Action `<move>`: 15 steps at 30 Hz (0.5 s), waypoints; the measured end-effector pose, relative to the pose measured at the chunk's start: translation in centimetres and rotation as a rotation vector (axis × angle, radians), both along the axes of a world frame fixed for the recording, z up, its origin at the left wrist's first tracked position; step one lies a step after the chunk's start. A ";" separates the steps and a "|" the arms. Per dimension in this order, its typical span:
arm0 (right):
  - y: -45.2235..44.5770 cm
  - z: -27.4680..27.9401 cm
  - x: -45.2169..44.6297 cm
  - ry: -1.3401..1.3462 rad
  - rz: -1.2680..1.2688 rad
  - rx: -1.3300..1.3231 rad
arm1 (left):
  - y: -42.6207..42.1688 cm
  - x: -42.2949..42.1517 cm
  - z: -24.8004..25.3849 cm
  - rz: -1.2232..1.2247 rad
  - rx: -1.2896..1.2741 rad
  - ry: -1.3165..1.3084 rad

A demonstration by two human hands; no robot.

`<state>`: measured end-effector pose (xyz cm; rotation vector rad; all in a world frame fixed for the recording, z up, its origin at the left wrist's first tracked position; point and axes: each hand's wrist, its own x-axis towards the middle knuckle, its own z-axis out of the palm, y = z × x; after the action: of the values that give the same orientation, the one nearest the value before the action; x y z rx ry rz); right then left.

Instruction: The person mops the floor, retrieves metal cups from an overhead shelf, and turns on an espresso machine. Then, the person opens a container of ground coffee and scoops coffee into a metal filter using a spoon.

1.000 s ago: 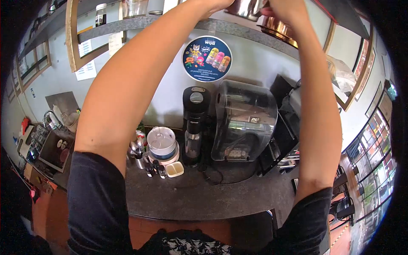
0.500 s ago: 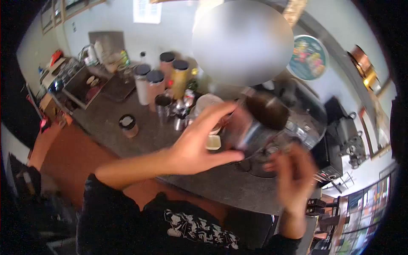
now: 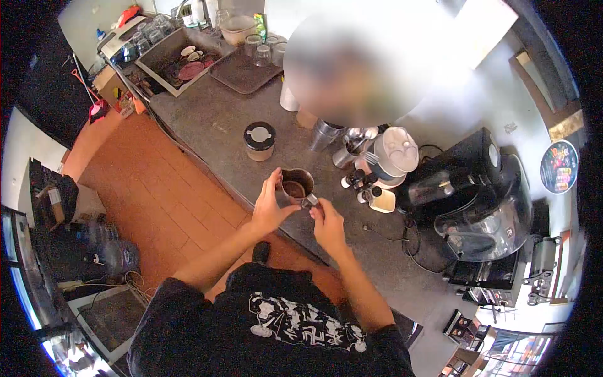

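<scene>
A small metal pitcher is held between my hands above the counter's front edge, its opening facing up. My left hand wraps round the pitcher's left side. On the right, my right hand grips its handle. Just beyond the pitcher, a jar with a black-rimmed lid stands on the grey counter. To the right of the jar are metal cups, a holder of spoons, small dark bottles and a cream divided dish.
A sink with dishes and a brown tray with glasses lie at the back left. Stacked round containers, a black machine, a clear-covered blender and a loose cable are at right. A blurred patch hides the back.
My hands have come down from the shelf to the counter's front edge with the metal pitcher. The view has swung left and down, showing the sink and floor.
</scene>
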<state>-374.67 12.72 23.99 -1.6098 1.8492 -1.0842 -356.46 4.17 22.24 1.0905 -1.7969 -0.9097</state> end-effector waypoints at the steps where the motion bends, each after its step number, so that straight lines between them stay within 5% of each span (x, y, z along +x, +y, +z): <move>1: -1.1 0.4 0.3 -0.005 0.000 0.004 | -0.9 0.0 -0.3 0.008 0.004 -0.001; 8: -4.5 -2.7 0.6 -0.016 -0.054 -0.043 | -3.6 -0.3 -1.9 0.051 0.050 -0.024; 15: -3.1 1.5 0.3 0.021 -0.105 0.035 | -3.2 -0.3 -3.9 0.068 -0.179 0.062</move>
<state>-374.41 9.61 25.47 -1.5249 1.9753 -1.0764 -356.73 0.99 18.34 0.9934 -1.7434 -0.7196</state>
